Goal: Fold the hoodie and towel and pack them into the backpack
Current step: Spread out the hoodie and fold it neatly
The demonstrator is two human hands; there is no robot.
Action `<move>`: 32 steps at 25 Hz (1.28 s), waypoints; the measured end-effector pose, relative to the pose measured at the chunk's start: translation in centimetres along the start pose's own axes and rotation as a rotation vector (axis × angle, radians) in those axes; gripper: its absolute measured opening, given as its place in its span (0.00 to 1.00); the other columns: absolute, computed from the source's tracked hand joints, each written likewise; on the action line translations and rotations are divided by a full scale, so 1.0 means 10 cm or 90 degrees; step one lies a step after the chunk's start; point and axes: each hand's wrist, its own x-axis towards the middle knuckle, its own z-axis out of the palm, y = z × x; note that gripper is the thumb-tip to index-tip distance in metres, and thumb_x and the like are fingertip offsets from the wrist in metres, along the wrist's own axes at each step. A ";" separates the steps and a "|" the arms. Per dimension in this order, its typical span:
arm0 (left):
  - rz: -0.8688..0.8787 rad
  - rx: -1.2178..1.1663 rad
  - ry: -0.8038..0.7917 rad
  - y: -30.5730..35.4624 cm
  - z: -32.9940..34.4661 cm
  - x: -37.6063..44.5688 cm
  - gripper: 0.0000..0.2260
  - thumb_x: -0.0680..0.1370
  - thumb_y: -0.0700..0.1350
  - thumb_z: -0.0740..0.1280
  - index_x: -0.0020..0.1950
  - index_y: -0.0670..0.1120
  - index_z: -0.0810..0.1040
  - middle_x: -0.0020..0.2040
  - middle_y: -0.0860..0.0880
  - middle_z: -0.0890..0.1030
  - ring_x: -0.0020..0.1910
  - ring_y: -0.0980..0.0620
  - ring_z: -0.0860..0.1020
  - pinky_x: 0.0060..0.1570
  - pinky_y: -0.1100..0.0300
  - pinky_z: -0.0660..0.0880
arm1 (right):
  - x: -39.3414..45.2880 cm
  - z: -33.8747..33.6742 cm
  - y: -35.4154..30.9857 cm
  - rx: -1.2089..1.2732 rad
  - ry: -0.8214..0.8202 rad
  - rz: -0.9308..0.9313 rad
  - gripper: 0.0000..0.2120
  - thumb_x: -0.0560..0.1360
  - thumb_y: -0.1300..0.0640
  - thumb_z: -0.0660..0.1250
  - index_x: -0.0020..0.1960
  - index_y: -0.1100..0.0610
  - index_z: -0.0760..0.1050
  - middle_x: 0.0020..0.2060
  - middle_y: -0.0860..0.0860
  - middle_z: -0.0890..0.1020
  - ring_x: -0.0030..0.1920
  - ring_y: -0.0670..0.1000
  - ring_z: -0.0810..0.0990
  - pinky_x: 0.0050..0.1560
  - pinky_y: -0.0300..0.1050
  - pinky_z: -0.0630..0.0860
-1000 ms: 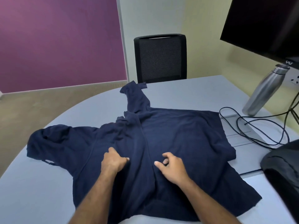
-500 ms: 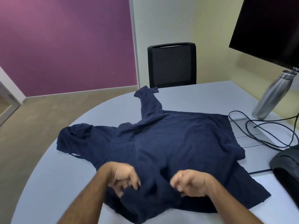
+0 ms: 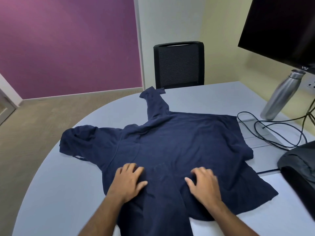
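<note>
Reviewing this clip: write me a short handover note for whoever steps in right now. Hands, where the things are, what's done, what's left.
Left hand: open, flat on the hoodie.
Right hand: open, flat on the hoodie too.
Hoodie: spread on the table, hood to the left, one sleeve pointing at the far edge; near side hangs off the table edge.
Backpack: on the table at right, only partly in view.
Towel: not in view.
Done: hoodie laid out flat, no fold yet.
Left: fold hoodie, fold towel, pack both.
</note>
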 end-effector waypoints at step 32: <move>-0.025 0.045 0.156 -0.90 -0.19 0.79 0.24 0.80 0.64 0.51 0.52 0.49 0.79 0.45 0.52 0.80 0.46 0.46 0.77 0.46 0.51 0.72 | 0.70 -0.01 0.47 -0.007 0.131 -0.019 0.29 0.69 0.30 0.59 0.51 0.54 0.80 0.47 0.50 0.81 0.48 0.60 0.77 0.48 0.56 0.70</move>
